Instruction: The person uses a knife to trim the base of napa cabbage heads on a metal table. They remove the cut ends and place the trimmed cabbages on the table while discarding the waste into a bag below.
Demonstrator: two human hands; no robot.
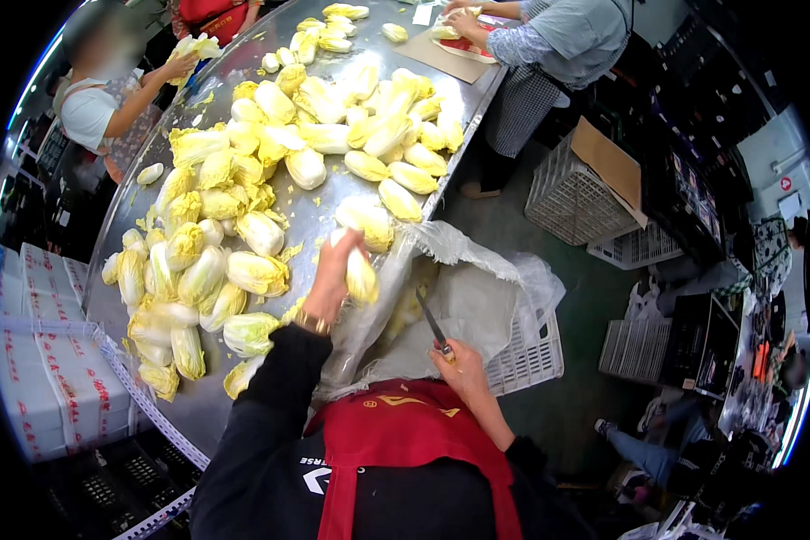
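My left hand (336,270) grips a small pale-yellow napa cabbage (362,275) above the near edge of the metal table (324,196). Just beyond it lies a larger napa cabbage (366,221). In my right hand (460,368) is a knife (433,320), its blade pointing up and away from me over an open woven plastic sack (476,304). The sack lines a white plastic crate (530,354) against the table, and yellowish leaf scraps show dimly inside. Many napa cabbages (202,273) lie heaped to the left of my left hand.
Another pile of cabbages (371,115) covers the table's middle. A person (108,101) at the left holds a cabbage; another person (553,47) works at the far right corner over cardboard (445,57). Crates (580,189) stand on the floor at right, white boxes (61,364) at left.
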